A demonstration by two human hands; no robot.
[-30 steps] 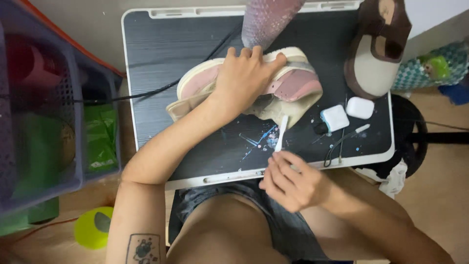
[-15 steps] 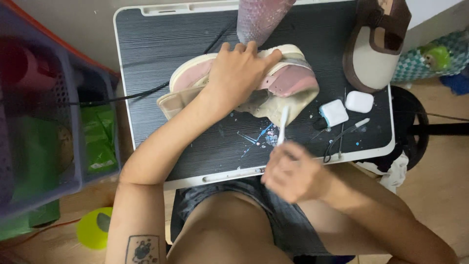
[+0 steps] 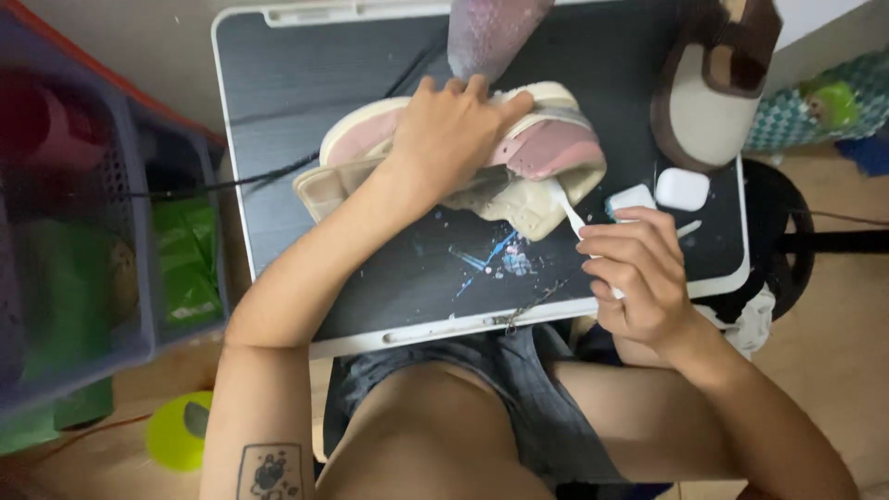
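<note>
- The pink and cream sneaker [image 3: 519, 157] lies on its side in the upper middle of the frame, on the dark lap table [image 3: 306, 102].
- Left hand [image 3: 449, 130] is spread flat over the shoe's upper, fingers curled over the far edge, pinning it down rather than gripping it.
- Right hand [image 3: 639, 268], lower right of center, has its fingers closed tight around a thin white brush [image 3: 567, 206], whose head touches the shoe's sole edge.
- Handling guess: the shoe looks light, soft and squashy in the upper, firmer along the rubber sole. Best hold is probably across the midfoot or by the sole edge so it doesn't fold.
- The brush looks stiff and light, fine for a pinch grip near the middle.
- Nearby: 2 small white cases [image 3: 681, 188] at right, a brown shoe [image 3: 708, 83] upper right, paint flecks [image 3: 500, 259] on the table.
</note>
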